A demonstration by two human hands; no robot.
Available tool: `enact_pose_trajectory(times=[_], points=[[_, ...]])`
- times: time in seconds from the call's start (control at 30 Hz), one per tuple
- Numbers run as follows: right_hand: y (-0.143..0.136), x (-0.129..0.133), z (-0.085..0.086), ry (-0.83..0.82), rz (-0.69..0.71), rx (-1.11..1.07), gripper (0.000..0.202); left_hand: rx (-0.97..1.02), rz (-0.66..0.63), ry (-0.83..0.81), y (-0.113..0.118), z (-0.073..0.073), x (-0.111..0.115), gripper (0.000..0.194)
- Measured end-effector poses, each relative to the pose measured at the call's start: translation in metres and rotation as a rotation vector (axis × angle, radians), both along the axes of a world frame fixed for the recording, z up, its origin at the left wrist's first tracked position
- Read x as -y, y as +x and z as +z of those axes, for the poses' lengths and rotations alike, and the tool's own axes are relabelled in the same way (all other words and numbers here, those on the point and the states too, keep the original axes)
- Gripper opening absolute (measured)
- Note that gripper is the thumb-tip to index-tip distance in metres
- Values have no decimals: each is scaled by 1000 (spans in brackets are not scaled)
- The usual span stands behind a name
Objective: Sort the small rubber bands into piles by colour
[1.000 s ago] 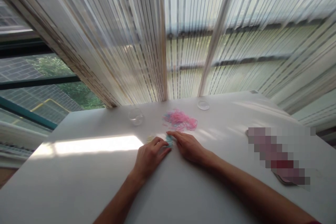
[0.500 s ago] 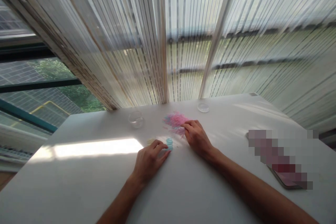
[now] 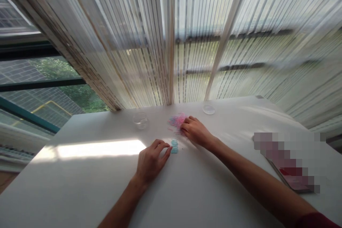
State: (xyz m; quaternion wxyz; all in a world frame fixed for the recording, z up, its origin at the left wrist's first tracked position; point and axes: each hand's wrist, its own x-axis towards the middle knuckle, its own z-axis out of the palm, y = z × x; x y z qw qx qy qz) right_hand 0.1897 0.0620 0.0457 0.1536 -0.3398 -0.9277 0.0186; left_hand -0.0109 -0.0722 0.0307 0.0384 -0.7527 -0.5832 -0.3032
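Right hand [image 3: 196, 132] moved farther onto pink bands [image 3: 176, 120], fingers curled; left hand [image 3: 151, 160] flat by blue bands [image 3: 174, 146]; glass cup [image 3: 140, 120] empty.

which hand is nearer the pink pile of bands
Right. The right hand lies at the pink pile, fingertips at its near edge. The left hand rests nearer the person, apart from it, fingertips beside the small blue pile.

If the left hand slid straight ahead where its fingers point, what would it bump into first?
The left hand points up and right, fingertips already at the small blue pile. It would push that first; farther along lies the pink pile under the right hand, though depth is unclear.
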Motion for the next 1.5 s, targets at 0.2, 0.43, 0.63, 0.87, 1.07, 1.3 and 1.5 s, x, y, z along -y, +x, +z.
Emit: enact_pose_trajectory(times=[0.2, 0.43, 0.63, 0.87, 1.07, 1.3, 1.5], points=[[-4, -7, 8, -16, 51, 45, 14, 15, 16, -27, -1, 2, 0, 25], [-13, -14, 14, -33, 125, 75, 15, 28, 18, -34, -2, 2, 0, 24], [4, -10, 15, -183, 82, -227, 13, 30, 26, -9, -4, 0, -1, 22], [12, 23, 9, -916, -105, -995, 30, 168, -23, -5, 0, 4, 2, 18], [-4, 73, -1, -1310, -134, -1300, 36, 398, -138, -42, 10, 2, 6, 21], [-12, 93, -16, -1279, -120, -1266, 34, 482, -159, -52, 17, -1, 8, 15], [-9, 91, -18, -1126, -85, -1133, 31, 558, -151, -121, 13, 3, 6, 14]])
